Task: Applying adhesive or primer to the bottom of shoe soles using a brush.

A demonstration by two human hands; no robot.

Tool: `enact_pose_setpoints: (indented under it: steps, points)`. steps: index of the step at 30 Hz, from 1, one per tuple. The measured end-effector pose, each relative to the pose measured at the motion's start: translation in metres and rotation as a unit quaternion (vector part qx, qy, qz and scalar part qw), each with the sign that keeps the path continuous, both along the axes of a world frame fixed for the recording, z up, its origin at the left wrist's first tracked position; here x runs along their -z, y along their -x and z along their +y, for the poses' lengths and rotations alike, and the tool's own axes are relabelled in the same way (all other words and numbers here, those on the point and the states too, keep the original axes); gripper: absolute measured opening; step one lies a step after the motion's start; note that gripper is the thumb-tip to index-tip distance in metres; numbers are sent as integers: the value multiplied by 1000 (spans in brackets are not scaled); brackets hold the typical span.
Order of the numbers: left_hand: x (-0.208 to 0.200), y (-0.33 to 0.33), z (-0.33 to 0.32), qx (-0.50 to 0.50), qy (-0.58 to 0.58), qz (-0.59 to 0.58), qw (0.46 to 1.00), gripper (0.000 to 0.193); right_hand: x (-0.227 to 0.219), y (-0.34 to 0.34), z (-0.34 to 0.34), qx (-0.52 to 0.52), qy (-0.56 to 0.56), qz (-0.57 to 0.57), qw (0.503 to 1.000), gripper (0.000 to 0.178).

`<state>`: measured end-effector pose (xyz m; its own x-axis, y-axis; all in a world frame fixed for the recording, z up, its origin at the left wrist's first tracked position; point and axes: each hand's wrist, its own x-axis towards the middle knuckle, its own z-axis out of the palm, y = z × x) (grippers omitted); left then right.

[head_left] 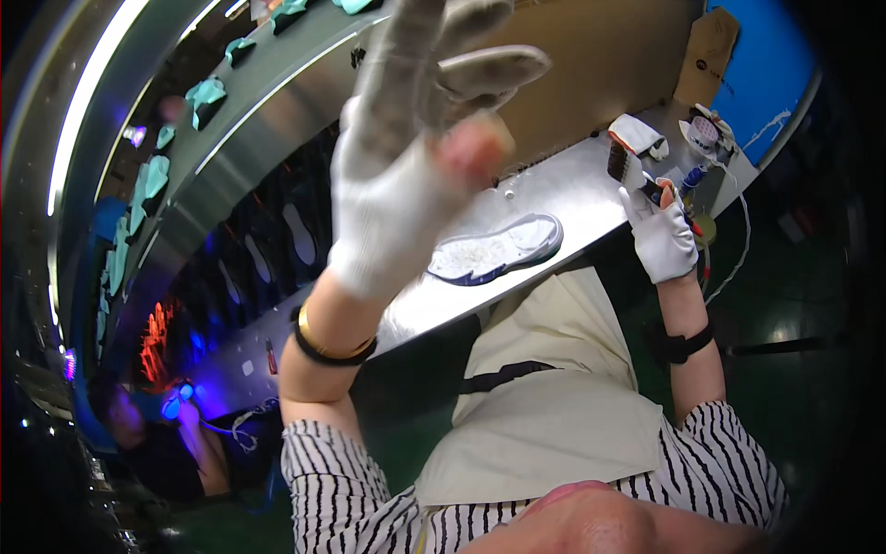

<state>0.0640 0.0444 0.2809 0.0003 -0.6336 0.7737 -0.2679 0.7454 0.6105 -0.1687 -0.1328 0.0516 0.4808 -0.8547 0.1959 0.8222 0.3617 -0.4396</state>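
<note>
My left hand [397, 175] is raised high in front of the bench, its fingers stretched out and holding nothing. It wears a white glove with greyed fingers, and the thumb tip is bare and blurred. A white shoe sole [489, 249] with a dark blue edge lies on the shiny metal bench, partly hidden behind that hand. On the right, my right hand [666, 238], also in a white glove with bare fingertips showing, is closed around the handle of a brush [620, 164]. The brush has dark bristles and is held above the bench's right end.
A white cloth [639, 135] and a round tape-like roll [703, 134] sit at the bench's right end, with a white cord [741, 231] hanging there. On the left, a curved conveyor [268, 102] carries teal pieces [205, 97]. Another person's hand [187, 415] works under blue light.
</note>
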Motion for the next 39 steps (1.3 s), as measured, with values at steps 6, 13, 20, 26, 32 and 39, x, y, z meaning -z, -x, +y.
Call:
enact_pose_setpoints:
  steps: [6,13,20,26,32,39]
  points:
    - [-35,21,38,86,226,-72,967,78,-5,-13,19,-41,-4,41,998,18]
    - [-68,-4,49,59,271,-32,960,76,-32,-21,45,-110,60,71,990,24]
    - [-126,-38,101,27,427,-18,904,74,-17,-24,40,-50,66,114,990,18]
    - [-110,-32,108,9,440,-54,896,73,20,-20,14,-98,39,93,990,15]
    - [-103,-21,111,-3,455,-89,886,71,6,-28,18,-65,42,120,990,21]
    - [-82,15,118,-53,422,-65,903,69,-25,-26,36,-100,97,90,986,21]
